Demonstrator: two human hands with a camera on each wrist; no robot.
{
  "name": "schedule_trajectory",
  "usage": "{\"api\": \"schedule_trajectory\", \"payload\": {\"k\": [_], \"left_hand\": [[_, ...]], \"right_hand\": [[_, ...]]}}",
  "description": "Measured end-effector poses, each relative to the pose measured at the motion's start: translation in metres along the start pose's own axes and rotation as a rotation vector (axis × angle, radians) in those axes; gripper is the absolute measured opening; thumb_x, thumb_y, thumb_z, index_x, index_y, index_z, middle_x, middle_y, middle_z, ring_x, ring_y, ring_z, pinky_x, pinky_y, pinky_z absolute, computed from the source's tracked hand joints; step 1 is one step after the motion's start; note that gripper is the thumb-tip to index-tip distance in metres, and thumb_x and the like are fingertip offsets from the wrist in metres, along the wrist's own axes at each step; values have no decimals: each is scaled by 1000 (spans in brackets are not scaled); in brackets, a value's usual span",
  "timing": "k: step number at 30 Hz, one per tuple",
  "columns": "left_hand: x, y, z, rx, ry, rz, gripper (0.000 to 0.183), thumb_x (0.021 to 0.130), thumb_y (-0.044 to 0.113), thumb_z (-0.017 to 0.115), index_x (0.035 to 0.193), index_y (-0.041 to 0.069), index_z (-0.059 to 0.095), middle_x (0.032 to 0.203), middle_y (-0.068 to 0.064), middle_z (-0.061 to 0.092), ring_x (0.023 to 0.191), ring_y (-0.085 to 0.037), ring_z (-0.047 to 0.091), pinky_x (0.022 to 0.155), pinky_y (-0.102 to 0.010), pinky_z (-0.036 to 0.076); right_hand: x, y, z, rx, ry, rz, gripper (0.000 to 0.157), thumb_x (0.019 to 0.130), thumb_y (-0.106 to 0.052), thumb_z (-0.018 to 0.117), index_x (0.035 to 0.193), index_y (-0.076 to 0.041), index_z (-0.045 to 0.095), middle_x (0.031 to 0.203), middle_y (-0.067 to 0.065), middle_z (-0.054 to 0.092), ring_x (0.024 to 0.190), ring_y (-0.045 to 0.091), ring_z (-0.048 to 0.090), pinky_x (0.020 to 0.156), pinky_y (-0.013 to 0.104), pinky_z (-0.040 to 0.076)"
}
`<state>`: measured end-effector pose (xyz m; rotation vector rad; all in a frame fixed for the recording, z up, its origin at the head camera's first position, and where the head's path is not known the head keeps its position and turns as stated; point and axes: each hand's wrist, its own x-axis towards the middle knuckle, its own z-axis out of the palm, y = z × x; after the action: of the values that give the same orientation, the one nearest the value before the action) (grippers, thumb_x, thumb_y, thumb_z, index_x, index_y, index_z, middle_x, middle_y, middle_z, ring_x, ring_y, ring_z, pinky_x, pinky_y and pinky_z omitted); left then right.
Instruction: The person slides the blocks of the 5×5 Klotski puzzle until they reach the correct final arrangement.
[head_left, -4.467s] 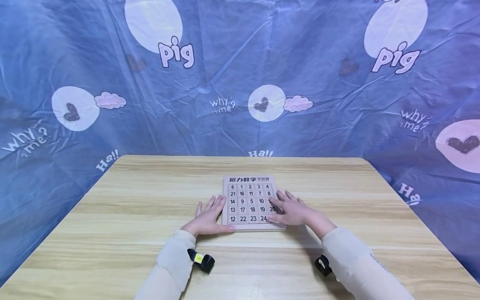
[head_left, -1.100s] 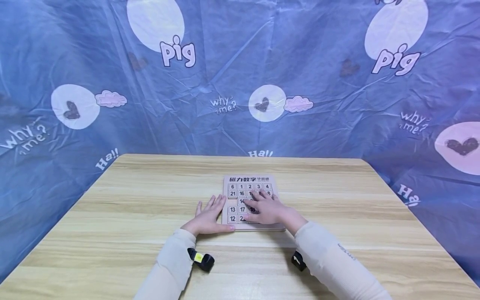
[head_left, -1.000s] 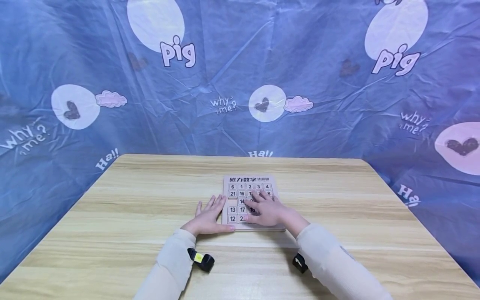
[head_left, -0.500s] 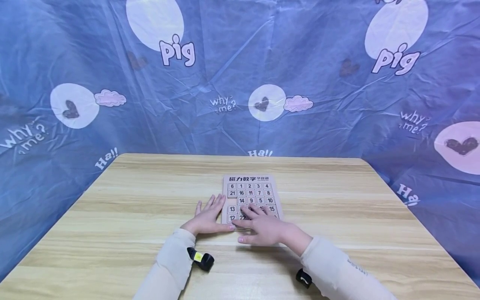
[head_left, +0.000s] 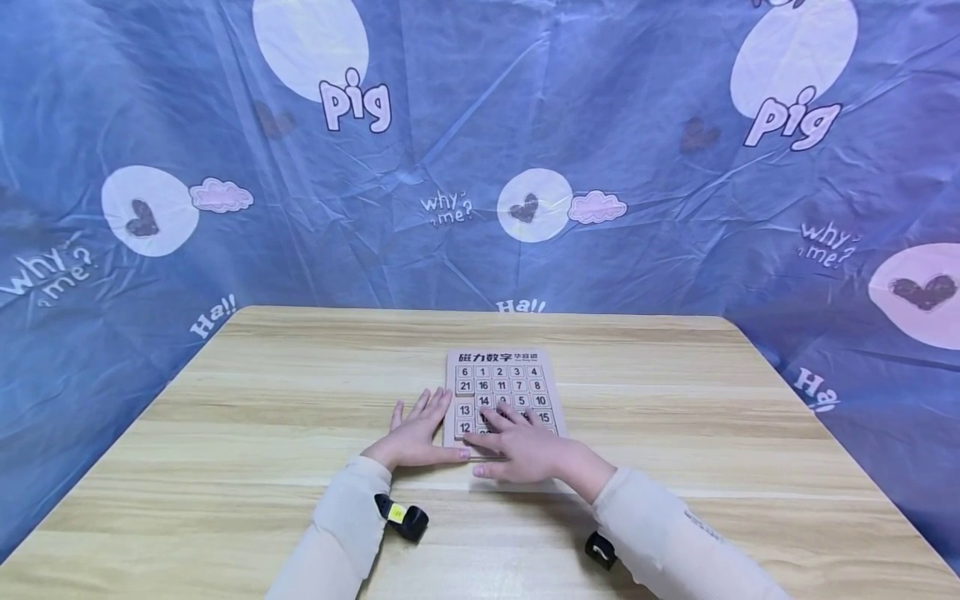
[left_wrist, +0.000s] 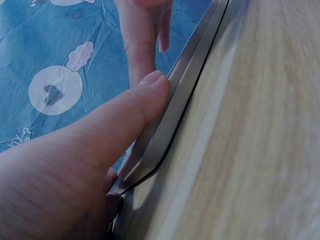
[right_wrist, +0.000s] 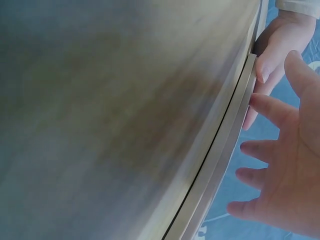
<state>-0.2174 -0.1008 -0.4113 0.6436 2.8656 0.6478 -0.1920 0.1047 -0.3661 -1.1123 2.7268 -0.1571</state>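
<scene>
A pale number sliding puzzle (head_left: pixel 498 357) with several numbered tiles lies flat at mid-table. My left hand (head_left: pixel 412 435) rests along its left side, fingers straight, thumb on the near left corner; the left wrist view shows that thumb against the board's edge (left_wrist: pixel 172 112). My right hand (head_left: pixel 525 454) spreads over the near rows and hides several tiles. Its index fingertip touches the near side of tile 12 (head_left: pixel 464 427). Tile 13 (head_left: pixel 464 410) sits just above, with a narrow gap under tile 21 (head_left: pixel 465 387). The right wrist view shows the right fingers (right_wrist: pixel 267 150) extended and apart.
The wood-grain table (head_left: pixel 262 400) runs out on all sides of the puzzle. A blue printed cloth (head_left: pixel 450 267) hangs behind and beside it. Black cameras sit at the left wrist (head_left: pixel 408 523) and right wrist (head_left: pixel 600 550), near the tabletop.
Earlier, tile 14 moved right out of the left column and 15 shifted down. Over the last half second, tiles 13 and 12 slid partway up with my right index finger. The left hand stays put.
</scene>
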Motion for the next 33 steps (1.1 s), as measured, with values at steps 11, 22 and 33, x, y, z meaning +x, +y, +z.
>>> {"api": "schedule_trajectory", "payload": {"k": [11, 22, 33], "left_hand": [[-1, 0, -1, -18, 0, 6, 101, 67, 65, 53, 139, 8, 13, 142, -10, 8, 128, -28, -1, 95, -52, -11], [-1, 2, -1, -27, -7, 5, 102, 66, 66, 54, 139, 7, 13, 142, -10, 7, 128, -28, -1, 95, -52, -11], [-1, 1, -1, -26, 6, -1, 102, 66, 65, 55, 139, 8, 13, 142, -10, 8, 128, -27, 0, 95, -51, -11]], "right_hand": [[8, 4, 0, 16, 0, 43, 58, 83, -57, 35, 132, -27, 36, 140, 14, 18, 125, 38, 9, 91, 62, 9], [4, 8, -2, 41, 25, 53, 60, 83, -58, 34, 132, -24, 37, 140, 15, 16, 125, 39, 10, 91, 62, 10], [-39, 33, -6, 51, 91, 53, 61, 84, -55, 37, 130, -15, 41, 138, 18, 20, 123, 41, 12, 92, 61, 12]]}}
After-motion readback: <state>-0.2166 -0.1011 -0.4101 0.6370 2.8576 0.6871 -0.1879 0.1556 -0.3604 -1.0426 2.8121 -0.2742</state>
